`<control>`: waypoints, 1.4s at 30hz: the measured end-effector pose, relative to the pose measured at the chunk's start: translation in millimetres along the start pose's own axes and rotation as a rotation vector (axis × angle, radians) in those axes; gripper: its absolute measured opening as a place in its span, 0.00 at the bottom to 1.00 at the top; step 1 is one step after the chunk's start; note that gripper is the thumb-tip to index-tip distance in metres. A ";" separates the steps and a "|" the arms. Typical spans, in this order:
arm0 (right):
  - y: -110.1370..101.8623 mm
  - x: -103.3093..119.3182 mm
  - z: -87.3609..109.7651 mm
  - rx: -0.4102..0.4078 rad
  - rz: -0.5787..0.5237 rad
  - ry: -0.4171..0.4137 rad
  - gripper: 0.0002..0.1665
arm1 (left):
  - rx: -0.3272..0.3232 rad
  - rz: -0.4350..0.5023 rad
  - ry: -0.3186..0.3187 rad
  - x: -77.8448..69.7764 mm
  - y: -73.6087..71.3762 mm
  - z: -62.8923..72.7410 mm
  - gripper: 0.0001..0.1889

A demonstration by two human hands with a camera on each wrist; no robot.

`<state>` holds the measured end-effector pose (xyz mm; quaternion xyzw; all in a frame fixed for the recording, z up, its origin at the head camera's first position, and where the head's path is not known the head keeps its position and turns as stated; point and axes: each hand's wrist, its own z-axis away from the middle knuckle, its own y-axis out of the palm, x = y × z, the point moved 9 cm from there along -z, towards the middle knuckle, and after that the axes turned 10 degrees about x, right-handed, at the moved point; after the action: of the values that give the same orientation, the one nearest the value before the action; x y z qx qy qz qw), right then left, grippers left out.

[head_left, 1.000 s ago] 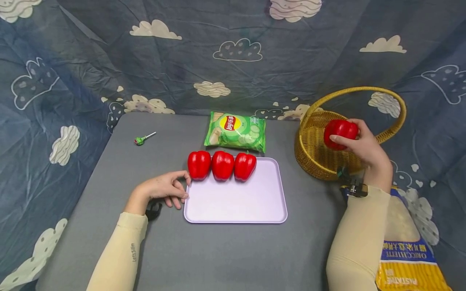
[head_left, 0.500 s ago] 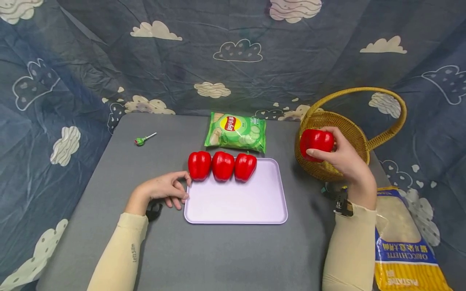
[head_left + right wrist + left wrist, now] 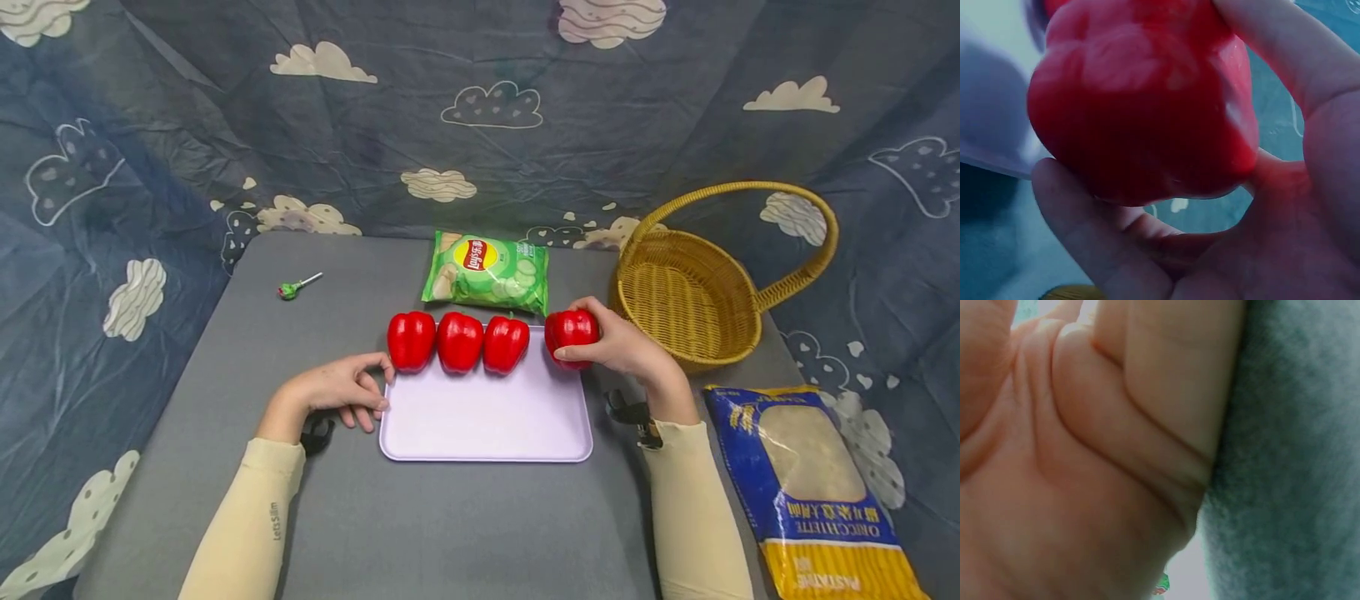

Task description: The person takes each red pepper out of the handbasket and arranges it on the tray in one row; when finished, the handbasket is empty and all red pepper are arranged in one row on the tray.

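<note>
My right hand [image 3: 618,343] grips a red bell pepper [image 3: 572,335] over the top right corner of the pale lilac tray [image 3: 487,425]. In the right wrist view, thumb and fingers reach around the glossy pepper [image 3: 1141,106]. Three more red bell peppers, the left [image 3: 411,342], middle [image 3: 460,342] and right [image 3: 506,344], lie in a row along the tray's far edge. My left hand [image 3: 337,387] rests at the tray's left rim, fingers loosely bent. Its palm [image 3: 1085,462] fills most of the left wrist view, and it holds nothing there.
Behind the tray lies a green bag of chips [image 3: 486,271]. A wicker basket [image 3: 690,292] with a tall handle stands at the right, its inside bare. A blue and yellow pasta bag [image 3: 817,492] lies near the right edge. A lollipop [image 3: 296,287] is at the far left.
My right hand has carried the bell pepper out from over the basket, leftward and nearer, to the tray's right corner. My left hand and the other peppers have stayed put.
</note>
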<state>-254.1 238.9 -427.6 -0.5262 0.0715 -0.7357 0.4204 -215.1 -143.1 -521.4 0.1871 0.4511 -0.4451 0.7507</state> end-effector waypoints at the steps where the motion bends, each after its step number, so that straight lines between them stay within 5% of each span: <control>1: 3.4 -1.3 -2.0 0.013 0.012 0.009 0.48 | 0.002 0.001 0.002 -0.6 0.3 -0.2 0.22; 7: 18.0 -5.5 -11.0 0.059 0.041 0.055 0.46 | 0.004 0.000 -0.001 -0.5 -0.3 -1.5 0.21; 15: 23.5 -2.6 -20.4 0.016 0.138 0.026 0.41 | 0.008 0.005 0.006 -0.3 0.3 -1.1 0.21; 42: 29.4 -5.5 -27.8 -0.008 0.209 0.109 0.49 | -0.002 0.000 -0.009 0.2 -0.8 -1.2 0.21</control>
<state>-260.8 214.6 -459.7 -0.4769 0.1516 -0.7151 0.4881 -216.4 -142.8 -522.1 0.1842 0.4483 -0.4455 0.7527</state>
